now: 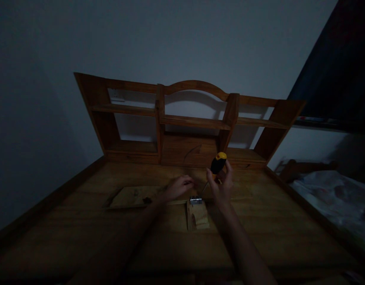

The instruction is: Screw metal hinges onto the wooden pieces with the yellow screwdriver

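Note:
My right hand (221, 188) is closed round a screwdriver (219, 162) with a yellow and black handle. Its thin shaft slants down and left, the tip close to a shiny metal hinge (196, 200). That hinge lies at the far end of a short wooden block (198, 217), where the block meets a longer board (129, 197). My left hand (179, 187) rests over the long board, just left of the hinge, its fingers drawn together. Whatever is in those fingertips, if anything, is too dark and small to make out.
The wooden desk (96, 245) has raised side edges and a shelf unit (197, 123) along its back, against the wall. A socket (116, 95) shows behind the left shelves. To the right, below a dark curtain (343, 67), lies a pale plastic-like cover (327, 194).

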`<state>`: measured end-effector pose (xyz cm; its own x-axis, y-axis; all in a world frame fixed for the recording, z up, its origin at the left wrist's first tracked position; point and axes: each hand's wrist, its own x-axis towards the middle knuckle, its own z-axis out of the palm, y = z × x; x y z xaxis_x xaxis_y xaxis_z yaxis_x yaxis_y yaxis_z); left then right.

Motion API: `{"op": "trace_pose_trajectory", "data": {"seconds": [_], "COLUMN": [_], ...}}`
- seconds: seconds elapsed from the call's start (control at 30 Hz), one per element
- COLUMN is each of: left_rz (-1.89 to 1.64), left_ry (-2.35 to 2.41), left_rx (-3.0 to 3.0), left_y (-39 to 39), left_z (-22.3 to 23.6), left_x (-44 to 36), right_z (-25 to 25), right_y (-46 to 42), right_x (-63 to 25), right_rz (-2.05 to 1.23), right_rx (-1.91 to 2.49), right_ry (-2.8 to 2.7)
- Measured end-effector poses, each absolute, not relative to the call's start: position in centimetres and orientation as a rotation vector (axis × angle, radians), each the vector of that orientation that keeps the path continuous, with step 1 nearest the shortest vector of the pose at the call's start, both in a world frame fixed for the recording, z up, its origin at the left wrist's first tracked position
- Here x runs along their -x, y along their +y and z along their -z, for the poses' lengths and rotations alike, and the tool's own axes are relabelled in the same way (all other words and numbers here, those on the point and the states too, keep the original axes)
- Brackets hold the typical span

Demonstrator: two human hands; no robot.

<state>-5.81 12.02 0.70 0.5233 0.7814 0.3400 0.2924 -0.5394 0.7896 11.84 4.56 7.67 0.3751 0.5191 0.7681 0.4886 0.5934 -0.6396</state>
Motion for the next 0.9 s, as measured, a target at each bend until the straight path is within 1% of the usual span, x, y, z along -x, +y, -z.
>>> {"op": "trace_pose_trajectory", "data": {"seconds": [0.47,0.7,0.9], "left_rz": [-0.915,-0.89,-0.905], "left_ry": [0.844,0.855,0.82], "left_rx": [-2.05,-2.016,-1.978], "left_y": [11.9,11.6,11.3], "left_z": [-0.9,-1.4,-1.7], "left_x": [5.7,5.6,5.5], "right_z": [-7.9,-8.4,-8.7], "right_y": [4.3,4.1,3.6], "right_x": [-11.8,-11.7,-12.0], "right_rz": [-0.062,-0.014,-0.19], "right_rx": [1.014,1.016,0.975], "right_ry": [-1.182,-1.25,-1.342]}}
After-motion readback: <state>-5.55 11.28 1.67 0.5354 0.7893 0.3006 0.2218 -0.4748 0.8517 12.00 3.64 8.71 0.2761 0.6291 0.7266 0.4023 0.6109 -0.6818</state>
